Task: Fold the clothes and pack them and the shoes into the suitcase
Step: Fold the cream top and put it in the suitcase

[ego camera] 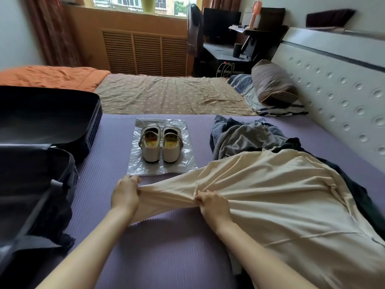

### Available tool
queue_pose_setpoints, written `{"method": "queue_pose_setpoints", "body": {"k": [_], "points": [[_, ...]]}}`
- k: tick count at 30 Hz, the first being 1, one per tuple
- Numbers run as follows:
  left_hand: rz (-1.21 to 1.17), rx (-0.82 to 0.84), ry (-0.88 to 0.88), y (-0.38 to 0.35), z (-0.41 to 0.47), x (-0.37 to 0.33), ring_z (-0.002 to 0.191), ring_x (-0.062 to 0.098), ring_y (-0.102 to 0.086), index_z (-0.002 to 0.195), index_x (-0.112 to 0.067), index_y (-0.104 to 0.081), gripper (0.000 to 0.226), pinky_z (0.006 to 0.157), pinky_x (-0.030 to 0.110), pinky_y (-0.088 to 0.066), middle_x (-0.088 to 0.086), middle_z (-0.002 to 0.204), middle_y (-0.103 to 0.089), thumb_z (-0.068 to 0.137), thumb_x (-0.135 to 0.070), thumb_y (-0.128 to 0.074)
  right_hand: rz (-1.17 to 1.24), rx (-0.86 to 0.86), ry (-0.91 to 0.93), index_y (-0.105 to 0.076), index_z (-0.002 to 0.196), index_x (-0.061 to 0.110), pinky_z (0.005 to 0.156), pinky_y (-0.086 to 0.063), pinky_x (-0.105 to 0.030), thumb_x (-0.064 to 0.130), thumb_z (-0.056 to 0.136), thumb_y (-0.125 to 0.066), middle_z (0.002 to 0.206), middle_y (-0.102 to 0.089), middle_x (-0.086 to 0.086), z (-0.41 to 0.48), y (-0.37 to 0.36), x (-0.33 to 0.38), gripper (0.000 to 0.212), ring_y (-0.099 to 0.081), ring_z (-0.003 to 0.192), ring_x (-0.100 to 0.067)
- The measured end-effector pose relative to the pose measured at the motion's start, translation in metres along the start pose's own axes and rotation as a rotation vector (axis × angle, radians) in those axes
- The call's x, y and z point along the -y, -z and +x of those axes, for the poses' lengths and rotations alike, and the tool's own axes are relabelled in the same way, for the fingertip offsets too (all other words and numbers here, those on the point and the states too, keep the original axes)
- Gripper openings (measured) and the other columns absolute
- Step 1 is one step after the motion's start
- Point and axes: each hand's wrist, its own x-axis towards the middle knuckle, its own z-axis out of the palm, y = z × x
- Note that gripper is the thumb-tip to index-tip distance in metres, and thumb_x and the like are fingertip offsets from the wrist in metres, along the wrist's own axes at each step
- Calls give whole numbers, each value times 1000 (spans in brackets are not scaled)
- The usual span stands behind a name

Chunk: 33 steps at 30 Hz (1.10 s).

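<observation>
Cream cloth, one garment (270,184), lies bunched across the purple mat (162,247) on the bed, its near edge pinched by the left hand (125,195) and the right hand (212,207). Two white shoes (151,150) stand side by side on one clear plastic bag (187,161) just beyond. One open black suitcase (35,184) sits left; grey and dark clothes (243,138) are heaped behind the garment.

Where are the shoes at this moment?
In the head view, the shoes stand on a clear plastic bag on the purple mat, between the open suitcase on the left and the clothes on the right.
</observation>
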Motion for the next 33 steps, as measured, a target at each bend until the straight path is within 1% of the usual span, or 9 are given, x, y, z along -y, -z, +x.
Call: {"method": "queue_pose_setpoints", "body": {"k": [7, 10, 12, 14, 18, 22, 27, 30, 33], "points": [[326, 41, 120, 30, -13, 37, 114, 28, -43, 119, -13, -57, 33, 87, 39, -43, 10, 117, -51, 91, -5, -43, 117, 58, 119, -67, 100, 17, 76, -41, -34, 19, 96, -45, 104, -67, -7, -9, -21, 48, 23, -59, 98, -30], [302, 153, 87, 18, -26, 25, 127, 27, -35, 136, -19, -44, 44, 102, 36, -32, 9, 134, -43, 93, -23, -52, 130, 34, 183, -70, 105, 21, 89, -47, -28, 27, 87, -60, 121, -64, 1, -20, -23, 37, 21, -62, 104, -22], [142, 169, -28, 3, -34, 8, 129, 25, -36, 136, -20, -46, 46, 103, 33, -29, 6, 134, -45, 92, -25, -55, 181, -33, 174, -73, 91, 26, 79, -52, -25, 32, 68, -72, 106, -70, 4, -29, -21, 24, 23, -68, 87, -17], [-63, 165, -154, -8, -45, -12, 121, 24, -47, 122, -18, -60, 33, 97, 32, -35, 5, 124, -54, 89, -20, -60, 162, -115, 149, -70, 84, 30, 70, -48, -20, 40, 67, -69, 89, -67, 9, -43, -14, 10, 20, -64, 76, -13], [-231, 203, -335, -26, -81, -45, 103, 14, -59, 108, -24, -68, 23, 79, 23, -39, -8, 113, -62, 86, -25, -65, 45, -152, 106, -64, 75, 29, 62, -47, -25, 46, 58, -82, 78, -57, 8, -86, -5, -13, 30, -58, 70, -14], [-184, 255, -499, -51, -101, -50, 102, 16, -57, 107, -21, -70, 30, 86, 26, -43, -5, 106, -65, 77, -22, -72, -132, -135, 134, -61, 67, 26, 57, -48, -29, 46, 53, -84, 78, -60, 4, -123, -15, -24, 34, -55, 70, -18], [-116, 191, -538, -69, -98, -47, 78, 18, -62, 83, -26, -74, 33, 70, 26, -51, -8, 82, -65, 52, -27, -86, -201, -239, 171, -60, 65, 25, 64, -33, -30, 27, 65, -74, 69, -57, 4, -125, -27, -33, 14, -50, 68, -19], [-104, 117, -506, -64, -96, -47, 71, 19, -59, 64, -24, -67, 10, 62, 26, -51, -6, 74, -59, 61, -34, -70, -158, -276, 143, -57, 60, 24, 54, -37, -28, 28, 76, -58, 57, -53, 6, -122, -24, -22, 16, -52, 54, -15], [-36, 96, -459, -60, -90, -34, 65, 21, -60, 62, -23, -63, 22, 60, 28, -47, -5, 71, -58, 70, -42, -55, -110, -245, 146, -54, 57, 24, 43, -38, -23, 28, 77, -52, 53, -53, 7, -123, -25, -4, 21, -54, 49, -12]]}}
